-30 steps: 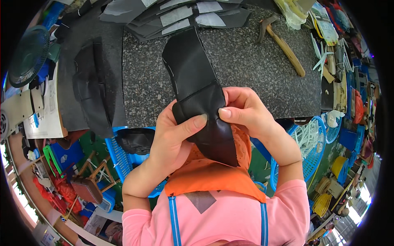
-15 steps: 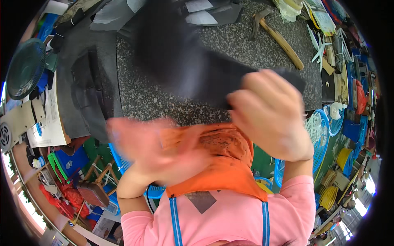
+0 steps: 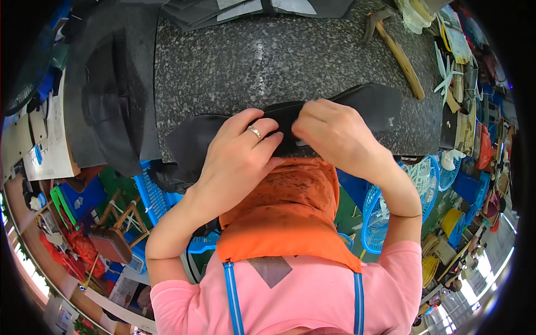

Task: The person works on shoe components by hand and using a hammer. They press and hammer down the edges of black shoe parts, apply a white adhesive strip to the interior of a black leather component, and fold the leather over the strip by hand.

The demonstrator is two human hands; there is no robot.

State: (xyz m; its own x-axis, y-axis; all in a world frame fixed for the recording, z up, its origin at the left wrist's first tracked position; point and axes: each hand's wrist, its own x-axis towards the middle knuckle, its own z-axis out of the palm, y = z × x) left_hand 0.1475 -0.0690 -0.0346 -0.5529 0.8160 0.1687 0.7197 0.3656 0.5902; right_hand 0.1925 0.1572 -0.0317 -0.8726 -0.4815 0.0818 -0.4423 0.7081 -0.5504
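A black leather-like piece (image 3: pixel 365 106) lies along the near edge of the speckled dark stone slab (image 3: pixel 234 67), its two ends spreading left and right. My left hand (image 3: pixel 240 151), with a ring on one finger, has its fingers bent over the middle of the piece. Close beside it, my right hand (image 3: pixel 335 131) pinches the same piece, fingertips pressed together. Only a small gap parts the hands, where a dark strip of the piece shows. The fingertips are partly hidden behind the knuckles.
At the slab's far right lies a hammer (image 3: pixel 399 58) with a wooden handle. More black pieces (image 3: pixel 190 12) are stacked at the far edge, and others (image 3: pixel 111 100) lie on the left. Blue plastic baskets (image 3: pixel 371 223) stand below the slab. White scissors-like handles (image 3: pixel 446 75) are at right.
The black piece has come down from mid-air, where it was blurred, onto the slab's near edge. My left hand, empty and moving before, now grips it beside my right.
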